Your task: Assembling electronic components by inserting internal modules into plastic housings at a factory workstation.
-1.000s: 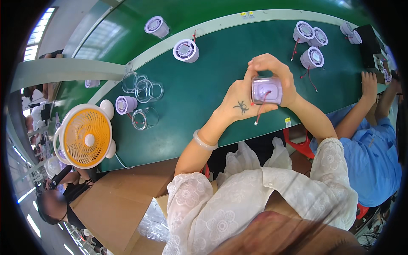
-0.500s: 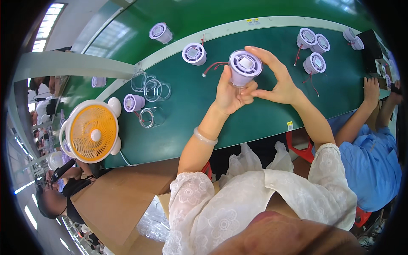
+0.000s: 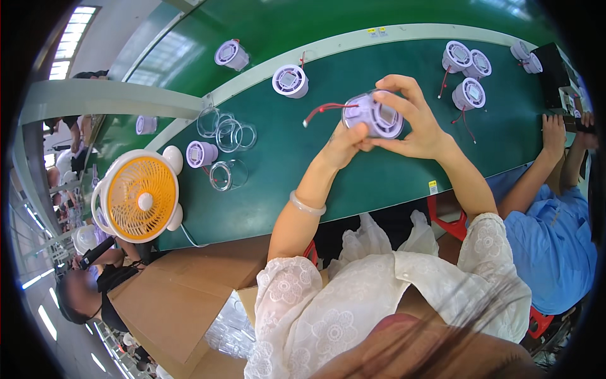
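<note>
Above the bench I hold a lilac round plastic housing [image 3: 362,108], tipped onto its side with its slotted end toward the right. A red wire pair [image 3: 328,107] with a small white plug trails from it to the left. My left hand [image 3: 347,140] grips it from below, thumb on its side. My right hand [image 3: 411,123] is closed round the slotted end, fingers over the top and thumb beneath. A clear sleeve seems to surround the housing, though the fingers partly hide it. Closest on the bench is another lilac housing [image 3: 290,81], standing slotted end up.
Clear plastic rings [image 3: 236,135] and a lilac housing [image 3: 202,153] lie left, beside an orange-and-white fan [image 3: 144,197]. More housings [image 3: 469,94] stand right. An open carton [image 3: 183,297] holds clear parts. A co-worker in blue [image 3: 546,240] sits at right.
The held housing has tipped from slotted end up onto its side, its slotted end turning right. My right hand has closed onto that end, where before its fingers were spread round it.
</note>
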